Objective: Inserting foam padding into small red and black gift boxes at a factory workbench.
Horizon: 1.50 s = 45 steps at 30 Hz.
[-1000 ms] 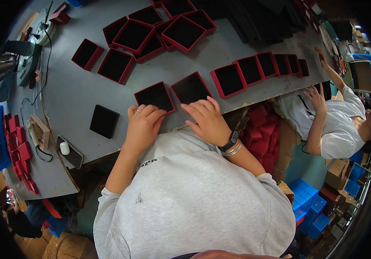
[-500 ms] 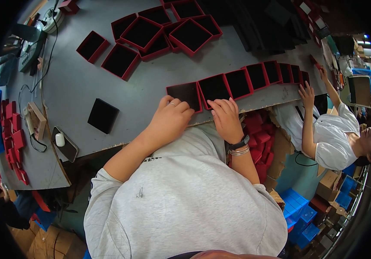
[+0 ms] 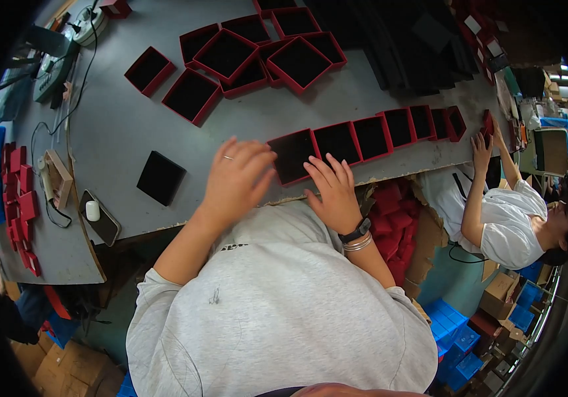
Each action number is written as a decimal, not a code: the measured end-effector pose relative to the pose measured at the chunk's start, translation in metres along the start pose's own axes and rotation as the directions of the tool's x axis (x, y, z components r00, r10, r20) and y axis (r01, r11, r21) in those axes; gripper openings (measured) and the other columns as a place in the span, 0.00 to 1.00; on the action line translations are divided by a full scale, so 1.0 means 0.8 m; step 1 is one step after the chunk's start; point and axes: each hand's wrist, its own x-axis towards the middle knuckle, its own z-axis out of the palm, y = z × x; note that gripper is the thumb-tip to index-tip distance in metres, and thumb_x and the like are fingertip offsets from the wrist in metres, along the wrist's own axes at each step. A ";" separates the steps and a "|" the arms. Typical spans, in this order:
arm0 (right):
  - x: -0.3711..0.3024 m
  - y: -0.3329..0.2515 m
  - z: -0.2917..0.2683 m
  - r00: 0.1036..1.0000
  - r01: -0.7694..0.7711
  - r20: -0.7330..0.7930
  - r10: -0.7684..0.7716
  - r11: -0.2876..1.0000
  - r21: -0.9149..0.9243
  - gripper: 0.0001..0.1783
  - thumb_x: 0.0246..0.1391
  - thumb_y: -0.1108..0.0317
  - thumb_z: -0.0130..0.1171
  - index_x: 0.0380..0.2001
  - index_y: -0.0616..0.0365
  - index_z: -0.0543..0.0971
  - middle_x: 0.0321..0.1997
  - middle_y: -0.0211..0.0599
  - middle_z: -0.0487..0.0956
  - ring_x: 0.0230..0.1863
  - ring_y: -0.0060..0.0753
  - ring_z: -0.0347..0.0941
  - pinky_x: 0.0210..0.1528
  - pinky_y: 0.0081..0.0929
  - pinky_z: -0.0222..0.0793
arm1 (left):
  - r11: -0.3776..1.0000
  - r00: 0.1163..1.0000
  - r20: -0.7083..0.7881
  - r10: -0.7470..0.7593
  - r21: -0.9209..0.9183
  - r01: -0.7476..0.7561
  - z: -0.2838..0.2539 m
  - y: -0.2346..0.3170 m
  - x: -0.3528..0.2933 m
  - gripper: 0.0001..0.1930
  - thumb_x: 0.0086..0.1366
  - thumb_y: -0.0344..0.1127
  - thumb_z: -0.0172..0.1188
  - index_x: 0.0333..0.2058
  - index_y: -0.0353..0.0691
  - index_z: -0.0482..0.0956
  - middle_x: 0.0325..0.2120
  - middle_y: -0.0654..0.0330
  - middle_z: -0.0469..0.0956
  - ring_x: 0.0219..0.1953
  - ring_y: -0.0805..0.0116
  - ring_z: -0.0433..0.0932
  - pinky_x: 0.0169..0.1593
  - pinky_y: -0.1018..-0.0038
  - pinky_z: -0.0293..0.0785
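A row of red-rimmed boxes with black insides (image 3: pixel 335 142) runs along the near edge of the table. My left hand (image 3: pixel 234 182) hovers just left of the leftmost box (image 3: pixel 290 159), its fingers apart and slightly blurred, holding nothing. At that box's near right corner lie the outstretched fingertips of my right hand (image 3: pixel 335 198); nothing is gripped in them. The inside of this box looks a little shinier than the others. A black square pad (image 3: pixel 161 178) lies farther left on the grey table.
A heap of similar boxes (image 3: pixel 224 54) sits farther back, beside stacked black sheets (image 3: pixel 403 49). A phone with a white case (image 3: pixel 101 218) lies at left. Red pieces fill a carton (image 3: pixel 393 218) below the edge. A co-worker's hand (image 3: pixel 482 153) touches a box at right.
My left hand has come off the leftmost box and moved left, its fingers spreading. The row sits slightly farther right. The co-worker's hands have closed in on a box at the far right.
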 end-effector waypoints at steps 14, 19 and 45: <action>-0.022 0.071 -0.012 0.978 -0.204 -0.059 0.201 0.977 -0.067 0.30 0.52 0.72 0.55 0.61 0.47 0.72 0.68 0.26 0.68 0.73 0.43 0.54 0.74 0.59 0.36 | 0.915 0.930 -0.242 -0.277 0.230 0.333 -0.038 -0.114 -0.010 0.05 0.58 0.31 0.66 0.33 0.39 0.83 0.43 0.58 0.81 0.47 0.54 0.78 0.49 0.62 0.75; -0.018 0.075 -0.018 0.963 -0.191 -0.200 0.181 0.981 -0.031 0.30 0.48 0.81 0.48 0.57 0.50 0.76 0.65 0.29 0.70 0.72 0.42 0.57 0.74 0.55 0.38 | 0.961 0.965 -0.065 -0.254 0.093 0.259 -0.024 -0.056 -0.032 0.05 0.56 0.30 0.65 0.32 0.39 0.82 0.41 0.59 0.80 0.43 0.54 0.78 0.45 0.63 0.76; 0.019 0.069 -0.031 0.946 -0.058 -0.310 0.096 0.990 0.129 0.22 0.47 0.81 0.49 0.45 0.55 0.81 0.52 0.34 0.80 0.61 0.38 0.71 0.71 0.48 0.49 | 0.950 0.934 -0.328 -0.143 0.219 0.222 0.021 -0.094 0.085 0.27 0.58 0.36 0.68 0.57 0.47 0.74 0.64 0.56 0.65 0.68 0.49 0.57 0.67 0.56 0.56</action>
